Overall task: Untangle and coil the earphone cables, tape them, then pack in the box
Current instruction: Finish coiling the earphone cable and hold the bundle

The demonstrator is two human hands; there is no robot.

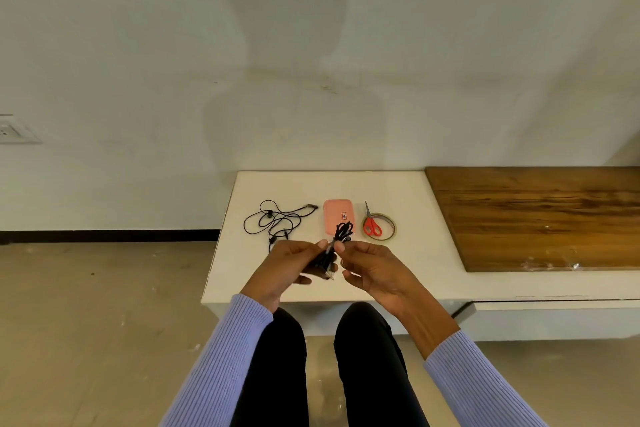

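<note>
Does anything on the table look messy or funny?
Yes. The loose black earphone cable lies in a tangled sprawl on the white table, left of the pink box. The red scissors rest on top of the tape roll. Nothing looks broken or spilled.

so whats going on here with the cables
A person seated at a white table holds a bundled black earphone cable between the left hand and right hand, apparently coiling it. A second earphone cable lies loose and tangled on the table. The pink box is closed, and red scissors rest on the tape roll, both untouched.
</note>
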